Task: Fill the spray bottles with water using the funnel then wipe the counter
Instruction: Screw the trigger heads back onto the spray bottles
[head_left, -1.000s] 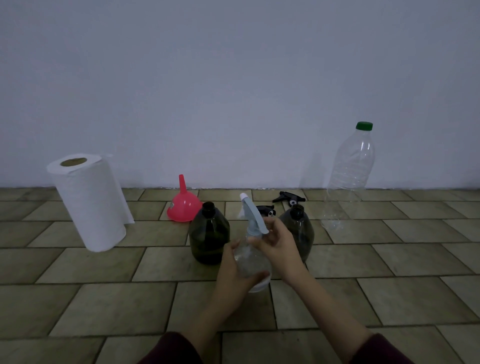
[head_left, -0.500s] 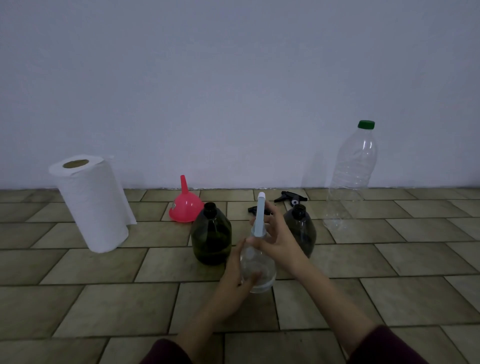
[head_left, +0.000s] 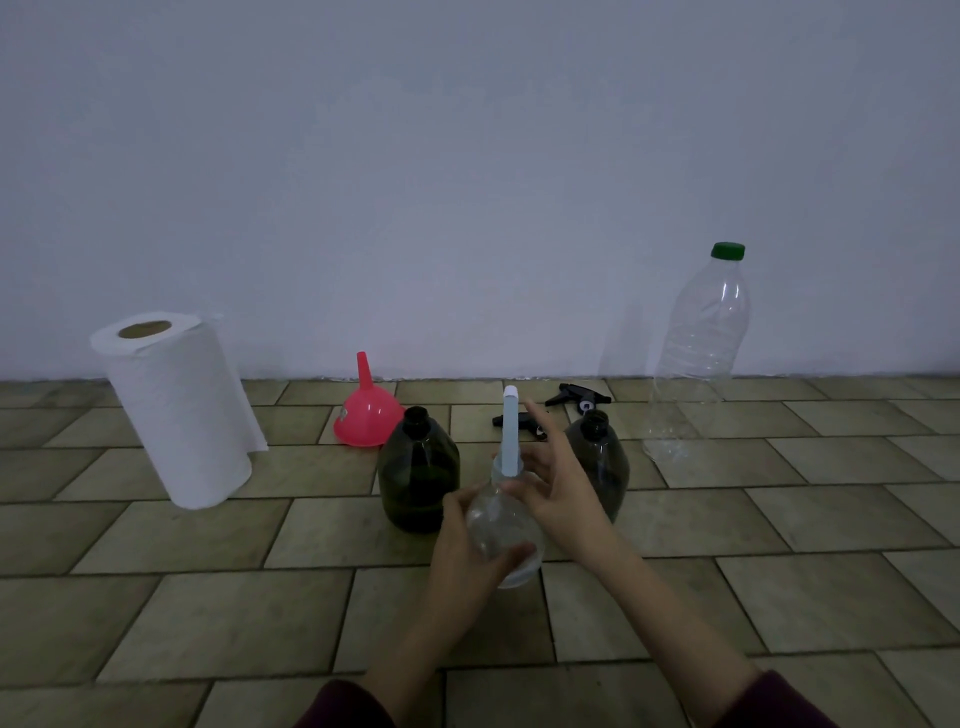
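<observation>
Clear round spray bottle (head_left: 504, 525), pale-blue top

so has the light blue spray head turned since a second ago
Yes. The light blue spray head pointed left towards the pink funnel a second ago; now it faces the camera end-on, while the clear spray bottle stays in place.

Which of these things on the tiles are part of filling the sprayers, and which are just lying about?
Part of the job:
clear spray bottle, gripped by the left hand, right hand at its neck
two dark bottles
two black spray heads
pink funnel
big clear bottle
paper towel roll

Lying about:
nothing that I can see.
</observation>
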